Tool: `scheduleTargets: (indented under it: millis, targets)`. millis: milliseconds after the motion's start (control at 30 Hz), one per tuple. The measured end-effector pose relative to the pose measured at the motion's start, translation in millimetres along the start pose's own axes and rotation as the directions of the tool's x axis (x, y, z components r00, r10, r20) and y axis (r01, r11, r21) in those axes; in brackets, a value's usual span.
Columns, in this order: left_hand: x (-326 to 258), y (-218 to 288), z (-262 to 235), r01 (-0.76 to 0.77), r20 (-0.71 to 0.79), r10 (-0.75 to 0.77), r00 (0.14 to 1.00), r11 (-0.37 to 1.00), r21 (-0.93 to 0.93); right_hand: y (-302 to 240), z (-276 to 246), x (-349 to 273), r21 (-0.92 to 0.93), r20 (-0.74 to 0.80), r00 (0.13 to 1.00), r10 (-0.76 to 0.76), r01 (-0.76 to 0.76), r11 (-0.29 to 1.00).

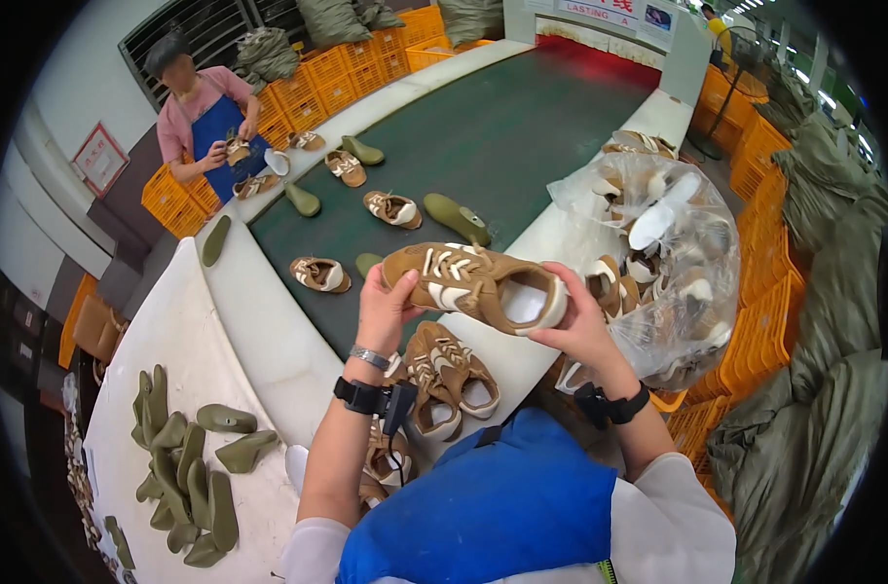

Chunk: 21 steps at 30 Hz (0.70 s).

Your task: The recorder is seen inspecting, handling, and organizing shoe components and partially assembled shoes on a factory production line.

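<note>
shoe (473,284): held in the air over the near edge of the belt (522,127), toe to the person's left, heel to the right, tipped so the opening faces the camera; reads like an inspection hold.
left hand (386,310): fingers wrapped on the toe end, thumb underneath, closed on the shoe.
right hand (582,326): fingers clamped on the heel rim, steadying the open end.
shoe look: tan upper, white side stripes and laces, white lining inside, tan sole edge; no last in it as far as I can see.
pile (449,375): more tan shoes just below the hands on the white ledge, close for pick-up.
bag (673,263): clear plastic, full of shoes, just right of the right hand.
lasts (186,472): olive green, heaped on the white table to the left, well apart from the held shoe.
belt contents: single shoes and a few green lasts spaced out along it.
co-worker (205,122): far end, blue apron, handling another shoe by orange crates (342,73).
</note>
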<state>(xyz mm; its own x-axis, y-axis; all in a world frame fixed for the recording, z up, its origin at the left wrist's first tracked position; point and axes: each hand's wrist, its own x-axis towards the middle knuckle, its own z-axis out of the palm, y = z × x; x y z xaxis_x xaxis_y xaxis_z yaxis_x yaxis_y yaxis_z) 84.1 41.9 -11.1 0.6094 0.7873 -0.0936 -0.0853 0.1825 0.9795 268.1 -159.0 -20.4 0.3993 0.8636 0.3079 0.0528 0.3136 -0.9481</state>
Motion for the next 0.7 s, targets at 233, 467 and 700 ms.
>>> scheduleTargets:
  millis: [233,467,700]
  targets:
    - [-9.0,-63.9,-42.0,-0.119,0.27,-0.108,0.957,0.702,0.703,115.4,-11.3,-35.6,-0.46,-0.224,0.97,0.097,-0.194,0.867]
    - [-51.7,-73.4,-50.1,-0.258,0.399,-0.36,0.843,0.38,0.888,109.2,-34.5,-46.8,-0.791,-0.127,0.97,0.207,-0.225,0.57]
    - [-46.2,-48.4,2.3,-0.407,0.51,-0.138,0.849,0.448,0.797,109.5,-82.2,-7.7,-0.906,-0.334,0.853,0.401,-0.408,0.115]
